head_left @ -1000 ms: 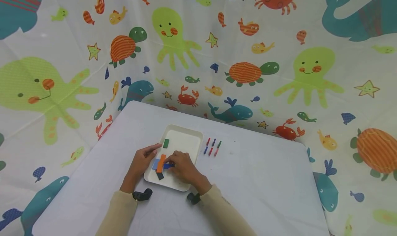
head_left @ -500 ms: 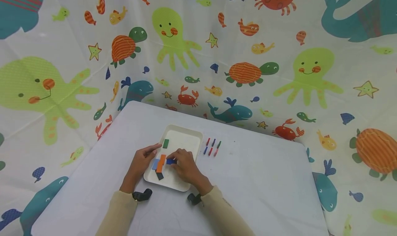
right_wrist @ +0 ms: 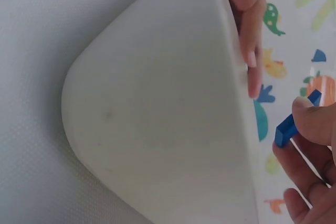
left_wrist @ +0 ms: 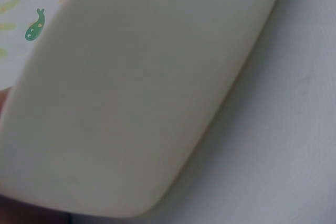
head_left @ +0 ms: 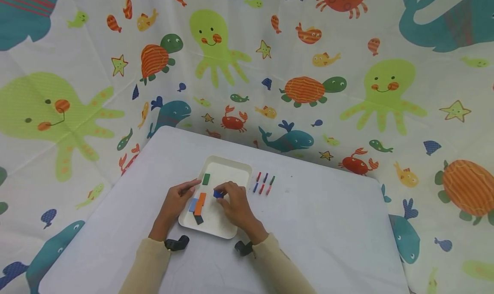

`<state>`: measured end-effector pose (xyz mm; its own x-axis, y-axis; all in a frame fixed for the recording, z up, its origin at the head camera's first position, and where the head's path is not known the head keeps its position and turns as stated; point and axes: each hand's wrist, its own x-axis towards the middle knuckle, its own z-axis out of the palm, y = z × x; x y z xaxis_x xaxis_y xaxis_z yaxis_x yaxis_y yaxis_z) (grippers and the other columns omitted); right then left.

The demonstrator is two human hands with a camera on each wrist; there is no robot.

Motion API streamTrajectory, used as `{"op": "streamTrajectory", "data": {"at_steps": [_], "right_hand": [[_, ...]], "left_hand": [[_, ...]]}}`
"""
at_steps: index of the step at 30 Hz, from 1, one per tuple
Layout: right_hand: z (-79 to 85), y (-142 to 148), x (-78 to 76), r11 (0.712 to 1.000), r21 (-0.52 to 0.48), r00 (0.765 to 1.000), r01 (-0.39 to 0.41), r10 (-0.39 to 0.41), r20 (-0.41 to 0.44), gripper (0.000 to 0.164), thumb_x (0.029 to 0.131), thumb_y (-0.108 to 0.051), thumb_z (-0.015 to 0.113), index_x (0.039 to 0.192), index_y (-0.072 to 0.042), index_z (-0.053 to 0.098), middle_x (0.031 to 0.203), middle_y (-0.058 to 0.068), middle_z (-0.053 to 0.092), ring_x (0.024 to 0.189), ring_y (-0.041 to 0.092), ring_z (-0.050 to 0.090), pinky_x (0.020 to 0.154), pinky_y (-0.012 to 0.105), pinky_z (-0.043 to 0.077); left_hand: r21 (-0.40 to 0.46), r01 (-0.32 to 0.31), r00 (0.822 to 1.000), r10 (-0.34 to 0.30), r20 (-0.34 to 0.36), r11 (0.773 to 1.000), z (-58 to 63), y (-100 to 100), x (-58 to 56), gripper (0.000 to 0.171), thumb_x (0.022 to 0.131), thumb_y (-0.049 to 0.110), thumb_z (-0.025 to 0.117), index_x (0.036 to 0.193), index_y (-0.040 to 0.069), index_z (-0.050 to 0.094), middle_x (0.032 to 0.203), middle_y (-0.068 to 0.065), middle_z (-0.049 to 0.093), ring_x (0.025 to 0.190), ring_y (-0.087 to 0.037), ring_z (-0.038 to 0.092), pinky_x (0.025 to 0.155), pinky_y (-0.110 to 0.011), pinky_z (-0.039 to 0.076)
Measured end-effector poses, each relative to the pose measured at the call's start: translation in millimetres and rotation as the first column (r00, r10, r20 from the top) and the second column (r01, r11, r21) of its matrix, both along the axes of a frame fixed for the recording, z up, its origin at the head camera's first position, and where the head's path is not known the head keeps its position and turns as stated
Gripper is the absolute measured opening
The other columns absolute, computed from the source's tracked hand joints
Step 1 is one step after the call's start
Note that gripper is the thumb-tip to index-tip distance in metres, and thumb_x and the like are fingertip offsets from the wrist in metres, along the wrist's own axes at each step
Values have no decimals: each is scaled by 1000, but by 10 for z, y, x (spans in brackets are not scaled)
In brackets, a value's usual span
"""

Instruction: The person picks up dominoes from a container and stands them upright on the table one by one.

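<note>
A shallow white tray stands on the table. My left hand grips its left rim, with the index finger stretched along the edge; part of that hand also shows in the right wrist view. Above the tray's middle, my right hand pinches a dark blue block between thumb and fingers. In the right wrist view this blue block is a small flat-sided bar. An orange block lies in the tray beside a light blue block and a dark green block. Farther back lies a green block.
Right of the tray, several small red, blue and green sticks lie in two rows, among them a green stick. A white cloth covers the table. Behind hangs a curtain printed with sea animals.
My right hand has lifted the dark blue block away from the orange block, moving it back and to the right. The left hand keeps its place on the tray.
</note>
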<state>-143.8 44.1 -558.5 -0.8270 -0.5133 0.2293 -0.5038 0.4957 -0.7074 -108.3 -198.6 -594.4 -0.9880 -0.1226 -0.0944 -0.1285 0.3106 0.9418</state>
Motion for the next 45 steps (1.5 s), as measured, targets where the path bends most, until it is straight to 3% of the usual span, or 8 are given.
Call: {"op": "streamTrajectory", "data": {"at_steps": [10, 22, 31, 39, 45], "right_hand": [[-25, 85, -32, 994, -86, 998, 67, -66, 17, 39, 98, -10, 76, 133, -22, 64, 121, -6, 71, 108, 8, 66, 109, 37, 52], [38, 182, -89, 981, -167, 994, 100, -108, -35, 34, 98, -3, 74, 128, -15, 66, 114, 0, 72, 104, 13, 70, 106, 39, 56], [76, 275, -107, 965, -192, 984, 179, -179, 18, 37, 97, -1, 75, 129, -17, 65, 119, 0, 72, 110, 14, 71, 112, 44, 54], [57, 418, -151, 951, -204, 972, 233, -231, 34, 36, 97, -4, 75, 129, -19, 66, 119, 0, 72, 114, 17, 69, 115, 52, 43], [39, 564, -226, 942, -222, 966, 253, -256, 17, 36, 96, -1, 75, 128, -17, 67, 116, 1, 73, 111, 18, 70, 109, 51, 52]], "left_hand": [[-14, -4, 1000, 4, 13, 1000, 24, 23, 5, 38, 110, 18, 59, 147, 17, 65, 163, -8, 52, 158, -31, 41, 129, -53, 35], [14, -6, 1000, 6, 19, 1000, 24, -1, -14, 38, 110, 18, 60, 147, 17, 65, 164, -7, 52, 158, -32, 41, 129, -53, 35], [-16, 7, 1000, -7, 0, 1000, 28, -19, -40, 38, 110, 17, 59, 147, 14, 65, 163, -10, 53, 157, -34, 42, 128, -53, 36], [-20, -15, 1000, 15, 5, 1000, -10, 55, -68, 38, 110, 17, 60, 147, 15, 65, 163, -11, 52, 156, -35, 43, 127, -54, 37], [-28, -26, 1000, 26, -6, 999, -54, 119, -101, 38, 110, 17, 60, 147, 14, 65, 162, -12, 53, 156, -36, 44, 126, -53, 38]]}}
